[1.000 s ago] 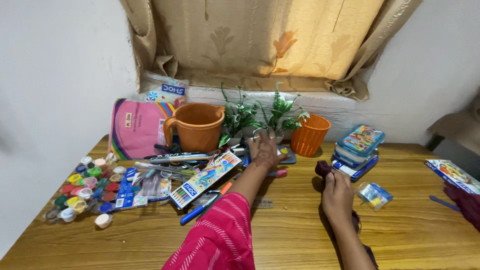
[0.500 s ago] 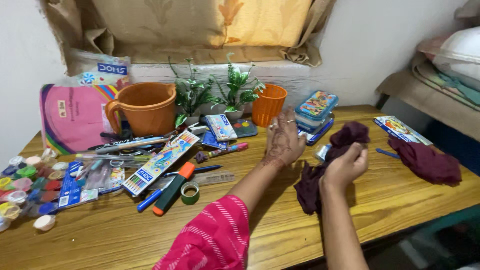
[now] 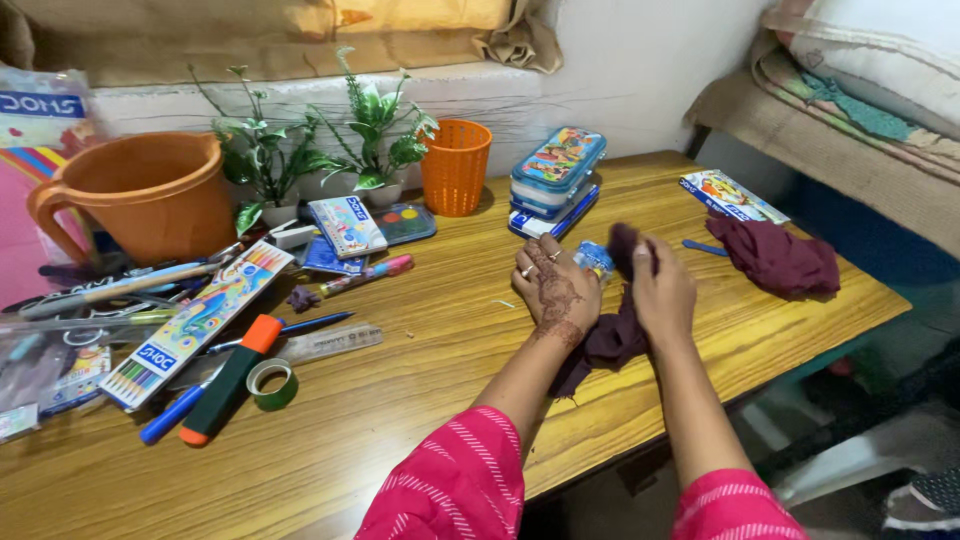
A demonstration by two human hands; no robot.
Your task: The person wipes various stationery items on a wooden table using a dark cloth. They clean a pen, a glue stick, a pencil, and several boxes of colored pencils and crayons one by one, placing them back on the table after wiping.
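Wooden table (image 3: pixel 420 400) fills most of the view, pushed vs a pale wall w/ a beige curtain above the ledge; a bed w/ folded bedding sits off to the rt. Biggest item on the table: orange plastic jug (image 3: pixel 150 200) at far left, handle facing left. Next to it two small potted green plants (image 3: pixel 330 140), then an orange mesh basket (image 3: pixel 455 165). Stacked blue pencil boxes (image 3: pixel 555 180) lie rt of the basket. Second maroon cloth (image 3: pixel 780 260) sits bunched near the table's rt edge, well apart from the hands, just beside a flat colourful booklet (image 3: pixel 730 195).

Left part of table = stationery clutter: long colour-pencil box (image 3: pixel 195 325), dark green marker w/ orange cap (image 3: pixel 230 375), clear ruler (image 3: pixel 325 343), blue pen (image 3: pixel 175 412), small green tape roll (image 3: pixel 272 383), watercolour palette (image 3: pixel 405 222).

Hands meet front-centre. Left hand (image 3: pixel 555 290), henna pattern on its back, ring on a finger, lies palm-down w/ fingers curled loosely onto the dark maroon cloth (image 3: pixel 610 335). Right hand (image 3: pixel 662 290) is closed around the same cloth, fingers pinching a bunched fold that sticks up above the knuckles. Rest of the cloth hangs betw. both wrists and touches the tabletop. Small blue packet (image 3: pixel 595 258) sits just behind the left hand. Pink striped sleeves at both forearms.
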